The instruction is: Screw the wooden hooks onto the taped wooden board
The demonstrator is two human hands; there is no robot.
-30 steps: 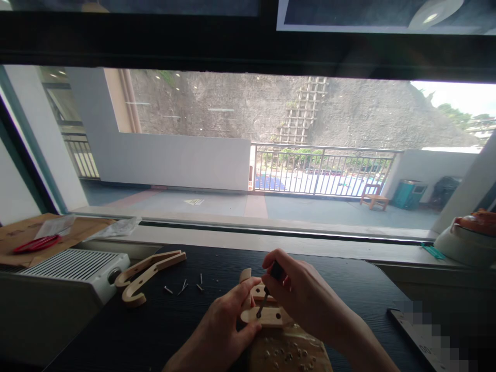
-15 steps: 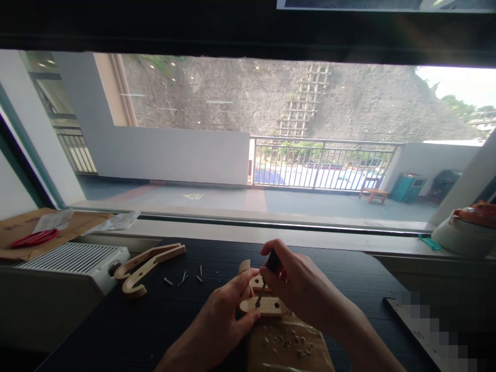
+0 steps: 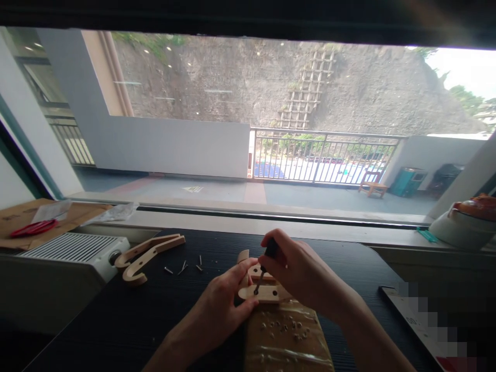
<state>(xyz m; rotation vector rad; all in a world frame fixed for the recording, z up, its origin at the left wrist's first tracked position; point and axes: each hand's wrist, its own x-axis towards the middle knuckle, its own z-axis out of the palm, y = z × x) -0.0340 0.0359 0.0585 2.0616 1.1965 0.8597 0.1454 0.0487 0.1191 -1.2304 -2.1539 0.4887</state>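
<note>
My right hand (image 3: 289, 263) is closed round the dark handle of a screwdriver (image 3: 260, 281), its shaft slanting down into a hole of a pale wooden piece (image 3: 265, 294). Gripping the left end of that wooden piece is my left hand (image 3: 228, 292), thumb along the near side and fingers behind. A second pale wooden part with a dark hole (image 3: 254, 270) lies just behind, partly hidden by my hands. Beneath them is a brown block wrapped in clear plastic (image 3: 289, 356), with several small bits of hardware (image 3: 287, 328) scattered on it.
Two curved wooden pieces (image 3: 151, 256) and several screws (image 3: 182, 267) lie on the black table (image 3: 186, 299) to the left. Beyond them stands a white slotted unit (image 3: 77, 248), with red-handled scissors (image 3: 34, 228) on cardboard. A flat, ruler-like strip (image 3: 406, 320) lies at right, before the window sill.
The whole view has tilted slightly downward, so the window scene sits higher. Both hands keep the same hold, with the screwdriver still in the same hole.
</note>
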